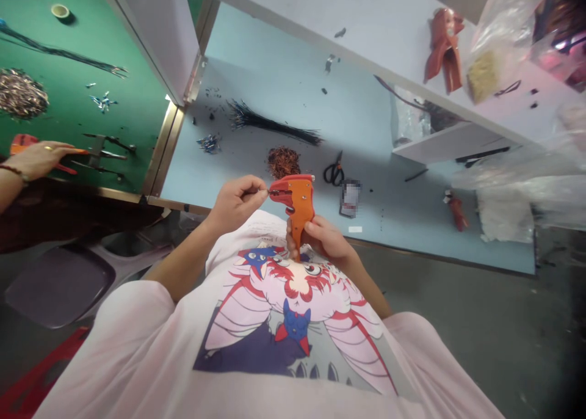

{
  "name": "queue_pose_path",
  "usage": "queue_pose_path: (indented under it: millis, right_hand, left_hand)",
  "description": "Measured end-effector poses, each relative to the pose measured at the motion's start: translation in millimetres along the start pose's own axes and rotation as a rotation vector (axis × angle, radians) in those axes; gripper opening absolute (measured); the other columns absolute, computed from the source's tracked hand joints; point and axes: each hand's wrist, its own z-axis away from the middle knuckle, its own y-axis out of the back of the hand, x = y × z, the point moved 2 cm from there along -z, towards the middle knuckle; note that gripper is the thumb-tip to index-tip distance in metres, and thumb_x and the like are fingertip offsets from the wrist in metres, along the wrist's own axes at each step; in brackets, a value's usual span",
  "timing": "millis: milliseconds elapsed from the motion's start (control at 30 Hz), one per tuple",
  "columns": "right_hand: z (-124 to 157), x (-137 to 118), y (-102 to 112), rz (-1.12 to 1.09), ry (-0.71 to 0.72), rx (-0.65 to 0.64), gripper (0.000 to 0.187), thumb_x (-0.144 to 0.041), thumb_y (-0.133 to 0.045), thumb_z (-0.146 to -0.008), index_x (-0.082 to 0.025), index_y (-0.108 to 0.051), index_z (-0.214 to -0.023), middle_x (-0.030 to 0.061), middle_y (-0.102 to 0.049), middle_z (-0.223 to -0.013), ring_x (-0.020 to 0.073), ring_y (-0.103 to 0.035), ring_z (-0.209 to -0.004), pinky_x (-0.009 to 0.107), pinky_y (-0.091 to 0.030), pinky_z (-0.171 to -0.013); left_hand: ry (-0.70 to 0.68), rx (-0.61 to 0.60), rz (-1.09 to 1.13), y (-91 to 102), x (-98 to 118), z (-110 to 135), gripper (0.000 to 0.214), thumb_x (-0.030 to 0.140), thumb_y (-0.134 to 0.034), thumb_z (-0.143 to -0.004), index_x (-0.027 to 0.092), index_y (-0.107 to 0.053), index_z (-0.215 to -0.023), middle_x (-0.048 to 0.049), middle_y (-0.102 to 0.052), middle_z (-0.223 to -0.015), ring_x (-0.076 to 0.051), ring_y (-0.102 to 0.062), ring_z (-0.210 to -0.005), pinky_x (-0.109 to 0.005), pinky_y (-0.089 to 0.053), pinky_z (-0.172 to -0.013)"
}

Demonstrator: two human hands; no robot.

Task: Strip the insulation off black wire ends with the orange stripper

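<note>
My right hand (326,234) is wrapped around the handle of an orange and red wire stripper (302,200), held upright in front of my shirt. My left hand (240,200) is closed in a pinch right at the tool's red jaws. A thin dark wire shows faintly between these fingertips and the jaws; most of it is hidden. Just behind the stripper lies a pile of copper-coloured scraps (282,161). Beyond it, a bundle of black wires (274,124) rests on the blue table (366,110).
Black-handled scissors (335,172) and a blurred-out flat object (350,198) lie right of the stripper. Small blue-tipped pieces (209,143) are at left. A red tool (445,49) sits on the overhead shelf (384,25). Another person's hand (41,156) works at the green table (137,16).
</note>
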Motion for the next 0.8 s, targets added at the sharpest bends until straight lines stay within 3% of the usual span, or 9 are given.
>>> queue_pose_path:
  millis: [367, 567, 700, 800]
  right_hand:
    - [-1, 3, 0, 0.052, -0.005, 0.006, 0.037, -0.05, -0.056, -0.086, -0.013, -0.053, -0.086, 0.0006, -0.058, -0.06, 0.0122, -0.057, -0.048, 0.025, -0.046, -0.046]
    - [-6, 9, -2, 0.006, 0.003, 0.099, 0.038, -0.053, -0.056, -0.086, -0.017, -0.046, -0.076, -0.0085, -0.042, -0.047, 0.0051, -0.034, -0.032, 0.019, -0.034, -0.034]
    - [-7, 7, 6, 0.097, 0.1, 0.07, 0.05, -0.062, -0.059, -0.078, -0.016, -0.05, -0.093, 0.002, -0.058, -0.069, 0.0139, -0.057, -0.056, 0.028, -0.049, -0.053]
    - [-12, 6, 29, 0.342, 0.145, 0.13, 0.062, -0.069, -0.048, -0.079, -0.015, -0.048, -0.11, 0.0106, -0.061, -0.093, 0.0211, -0.061, -0.079, 0.036, -0.051, -0.069]
  left_hand:
    - [0.057, -0.081, 0.147, 0.1, -4, -1, 0.015, 0.028, -0.055, -0.079, 0.016, -0.056, -0.069, 0.0024, -0.048, -0.059, -0.007, -0.039, -0.053, -0.02, -0.032, -0.05]
    - [0.076, -0.092, 0.149, -2.3, -8, -4, 0.016, 0.028, -0.056, -0.079, 0.016, -0.056, -0.069, 0.0026, -0.048, -0.058, -0.007, -0.039, -0.052, -0.02, -0.032, -0.049]
    - [0.059, -0.032, 0.136, -1.5, -11, -6, 0.015, 0.029, -0.058, -0.08, 0.016, -0.057, -0.071, 0.0023, -0.051, -0.061, -0.007, -0.043, -0.054, -0.02, -0.035, -0.051]
    - [0.014, 0.149, 0.014, 5.4, -11, -4, 0.013, 0.028, -0.057, -0.082, 0.017, -0.059, -0.074, 0.0024, -0.053, -0.062, -0.007, -0.043, -0.054, -0.019, -0.036, -0.051]
